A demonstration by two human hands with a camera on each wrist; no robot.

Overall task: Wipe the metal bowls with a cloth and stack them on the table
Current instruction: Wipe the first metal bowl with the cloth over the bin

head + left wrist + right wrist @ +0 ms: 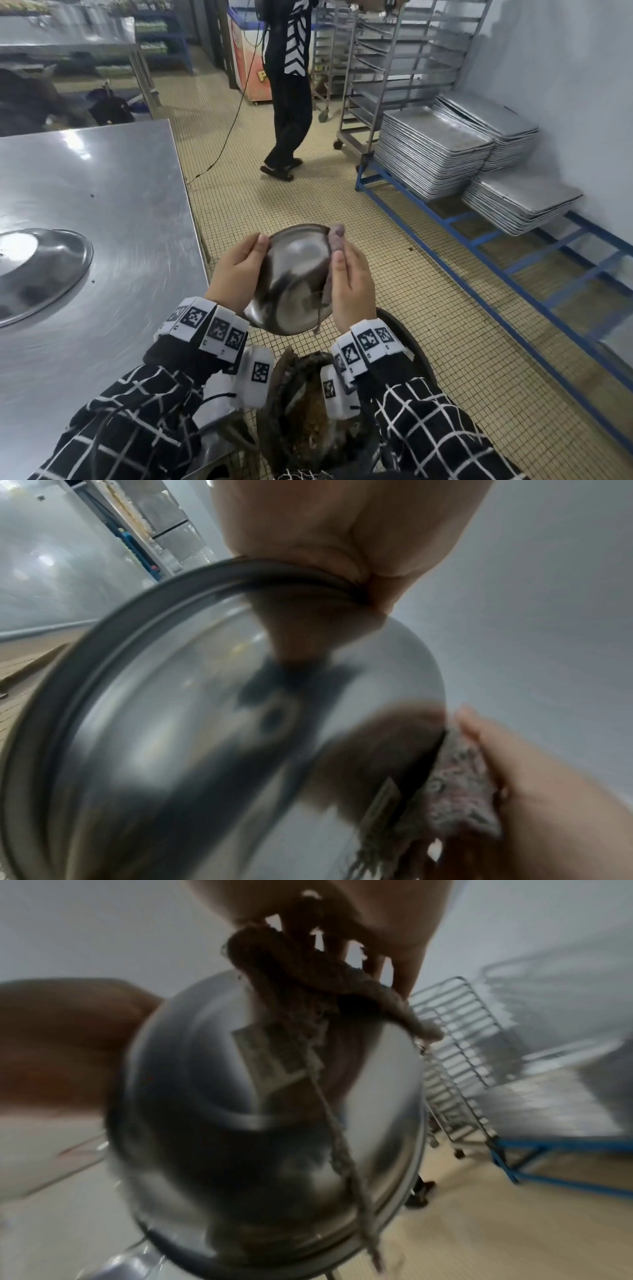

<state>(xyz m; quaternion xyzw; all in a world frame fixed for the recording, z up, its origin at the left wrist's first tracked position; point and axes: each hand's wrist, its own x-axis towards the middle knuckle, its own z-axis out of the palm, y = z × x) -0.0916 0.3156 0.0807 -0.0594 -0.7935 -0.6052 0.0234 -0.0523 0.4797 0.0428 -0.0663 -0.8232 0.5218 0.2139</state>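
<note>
A metal bowl (294, 277) is held in the air over the tiled floor, its outer underside turned toward me. My left hand (236, 270) grips its left rim, thumb on the outside. My right hand (349, 284) presses a greyish-pink cloth (334, 240) against the bowl's right side. In the left wrist view the bowl (205, 723) fills the frame, with the cloth (459, 791) at its lower right. The right wrist view shows the cloth (308, 974) draped over the bowl (274, 1110), a tag and frayed threads hanging down. An upturned bowl (41, 270) lies on the steel table (102, 192).
A basket of dirty dishes (318, 411) sits below my wrists. Stacks of metal trays (435, 150) rest on a blue frame (479, 236) at the right wall. A tray rack (387, 68) stands behind, and a person (289, 85) walks across the floor.
</note>
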